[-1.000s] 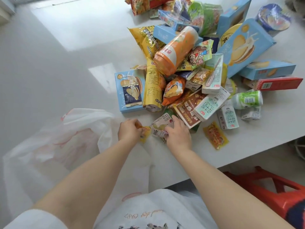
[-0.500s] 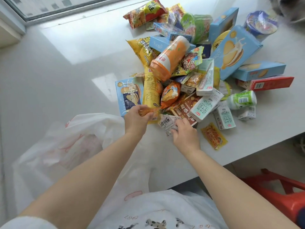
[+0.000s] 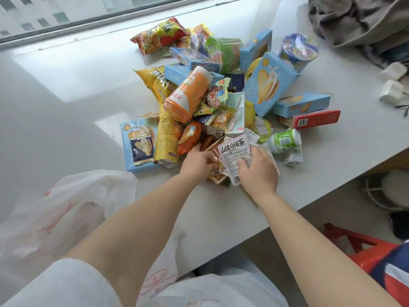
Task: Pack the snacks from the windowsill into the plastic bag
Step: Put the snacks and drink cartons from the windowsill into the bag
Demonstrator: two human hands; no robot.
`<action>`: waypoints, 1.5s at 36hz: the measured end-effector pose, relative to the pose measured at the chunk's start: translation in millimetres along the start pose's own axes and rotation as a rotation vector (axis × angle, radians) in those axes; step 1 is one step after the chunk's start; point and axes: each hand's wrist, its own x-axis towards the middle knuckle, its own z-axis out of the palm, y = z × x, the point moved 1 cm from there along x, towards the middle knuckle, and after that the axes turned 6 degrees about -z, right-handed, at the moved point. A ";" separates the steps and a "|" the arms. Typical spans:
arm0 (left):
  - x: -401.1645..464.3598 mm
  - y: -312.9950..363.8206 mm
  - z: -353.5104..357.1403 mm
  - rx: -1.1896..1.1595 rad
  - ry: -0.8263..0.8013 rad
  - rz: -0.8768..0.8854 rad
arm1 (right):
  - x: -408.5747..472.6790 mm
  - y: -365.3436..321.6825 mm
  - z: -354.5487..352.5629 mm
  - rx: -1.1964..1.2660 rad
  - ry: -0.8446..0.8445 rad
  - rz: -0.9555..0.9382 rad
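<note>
Gathering | pink sachet (image 3: 232,156) pinched by right hand (image 3: 257,169), left hand (image 3: 197,161) curled on brown packets (image 3: 215,151), frame centre | risk: loose packets dropped short of plastic bag (image 3: 73,209)

Two bare hands work at the heap's 6 o'clock edge: the left hand (image 3: 197,162) and the right hand (image 3: 259,171); one white plastic bag (image 3: 73,209) lies at 8 o'clock; one orange canister (image 3: 188,94) sits at the centre; one green-labelled bottle (image 3: 284,140) lies at 3 o'clock; one red carton (image 3: 316,119) at 2 o'clock; at least six blue boxes show, the largest blue box (image 3: 269,83) at 1 o'clock; one pink sachet (image 3: 234,156) at 6 o'clock.
</note>
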 end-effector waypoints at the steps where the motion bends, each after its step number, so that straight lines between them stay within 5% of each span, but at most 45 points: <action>1: 4.0 0.4 0.1 0.021 -0.012 -0.023 | 0.8 0.9 1.2 0.014 -0.009 0.011; 6: 12.3 -2.2 -4.9 -0.036 0.025 -0.085 | 2.1 4.9 1.4 0.082 -0.038 0.019; 12: -16.3 -10.2 -16.5 -0.101 0.295 -0.006 | -0.1 -0.7 -6.5 0.204 -0.051 -0.031; 15: -29.8 -20.5 -26.9 -0.278 0.421 0.029 | 1.9 -12.7 -14.4 0.248 -0.072 -0.058; 19: -33.1 -30.9 -55.4 -0.627 0.568 -0.179 | 17.2 -29.6 -22.0 0.165 -0.083 -0.043; 24: -10.2 -37.7 -79.8 -0.667 0.473 -0.366 | 38.1 -57.0 -30.4 0.097 -0.095 -0.106; 42: 61.2 -28.2 -78.5 -0.104 0.183 -0.159 | 123.9 -66.3 -0.7 -0.380 -0.382 -0.222; 54: 51.3 -41.5 -89.3 -0.348 0.262 -0.379 | 103.6 -63.8 6.1 -0.221 -0.363 -0.176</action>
